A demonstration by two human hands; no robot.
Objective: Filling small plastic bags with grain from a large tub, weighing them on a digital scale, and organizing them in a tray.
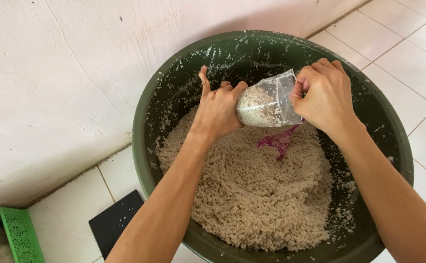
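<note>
I look down on a white tiled floor [408, 53] beside a pale wall [52, 73]. A big dark green basin [142, 141] fills most of my view, holding a heap of damp, beige crumbly grain [252, 195]. My left hand [218, 109] is wrapped around the filled end of a small clear plastic bag [266, 102], held sideways over the heap. My right hand [325, 95] pinches the bag's open end shut. A pink scoop [277, 141] lies half buried just beneath. A black flat slab [113, 221] and a green perforated basket [20, 234] sit on the floor.
</note>
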